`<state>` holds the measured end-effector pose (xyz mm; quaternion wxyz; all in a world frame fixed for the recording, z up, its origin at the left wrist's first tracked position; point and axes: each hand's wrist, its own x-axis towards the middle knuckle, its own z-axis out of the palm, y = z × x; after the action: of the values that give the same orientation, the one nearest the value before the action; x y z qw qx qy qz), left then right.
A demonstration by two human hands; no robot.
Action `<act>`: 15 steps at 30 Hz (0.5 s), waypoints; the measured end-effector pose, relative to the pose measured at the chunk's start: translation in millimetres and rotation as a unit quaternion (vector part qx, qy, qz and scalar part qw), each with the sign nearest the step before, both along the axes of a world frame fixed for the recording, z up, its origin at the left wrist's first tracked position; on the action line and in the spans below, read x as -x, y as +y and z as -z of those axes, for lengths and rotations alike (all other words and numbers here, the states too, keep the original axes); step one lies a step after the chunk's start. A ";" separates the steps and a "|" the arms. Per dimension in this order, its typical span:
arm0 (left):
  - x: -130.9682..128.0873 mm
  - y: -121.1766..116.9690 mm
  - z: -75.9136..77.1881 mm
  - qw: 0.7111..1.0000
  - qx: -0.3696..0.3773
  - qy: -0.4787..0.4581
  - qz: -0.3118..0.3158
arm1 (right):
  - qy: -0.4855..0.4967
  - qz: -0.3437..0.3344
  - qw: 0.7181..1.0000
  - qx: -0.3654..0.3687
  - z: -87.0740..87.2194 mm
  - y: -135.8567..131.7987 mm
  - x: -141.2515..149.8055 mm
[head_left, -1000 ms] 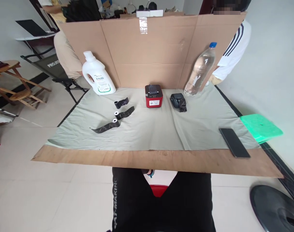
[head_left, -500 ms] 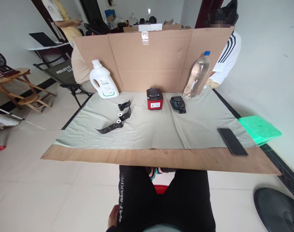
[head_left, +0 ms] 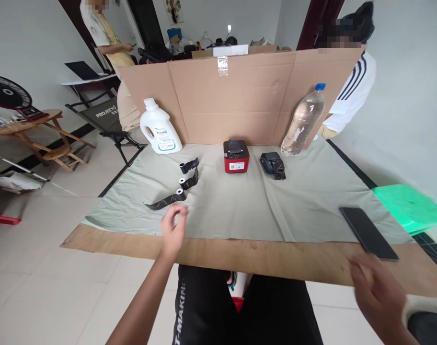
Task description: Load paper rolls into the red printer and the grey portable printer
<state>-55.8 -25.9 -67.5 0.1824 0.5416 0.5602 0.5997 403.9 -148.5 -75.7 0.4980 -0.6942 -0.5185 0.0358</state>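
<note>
My left hand is raised over the near edge of the cloth, its fingers curved and the thumb curled toward them around a visible gap; it holds nothing. Just beyond it lies the nearest black paper roll, with a loose strip trailing left. Behind that are a second black roll and a third one, both partly unrolled. My right hand is blurred by motion over the table's front right edge, close to the black phone. Its fingers look bent, but their grip is unclear.
A red and black printer stands mid-table, a small black printer to its right. A white jug and a clear bottle lean against the cardboard screen. A green stool is at right. Two people are behind the screen.
My left hand has risen from beside my leg to above the cloth near the rolls. My right hand has come into view at the lower right. The camera view has shifted slightly.
</note>
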 end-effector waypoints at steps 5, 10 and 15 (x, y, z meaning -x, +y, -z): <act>-93.4 180.4 -5.1 0.973 0.097 -0.181 0.110 | 0.098 -0.214 0.970 -0.057 -16.8 225.4 101.6; -133.2 257.8 32.0 0.964 0.142 -0.180 0.138 | 0.268 -0.278 0.919 0.078 11.6 365.7 166.5; -130.4 254.3 60.3 0.972 0.099 -0.141 0.157 | 0.221 -0.354 0.909 0.016 35.7 399.2 177.2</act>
<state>74.6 228.5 -127.8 0.4040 0.5122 0.4934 0.5753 226.6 250.7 -111.4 0.5435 -0.4475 -0.6062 0.3700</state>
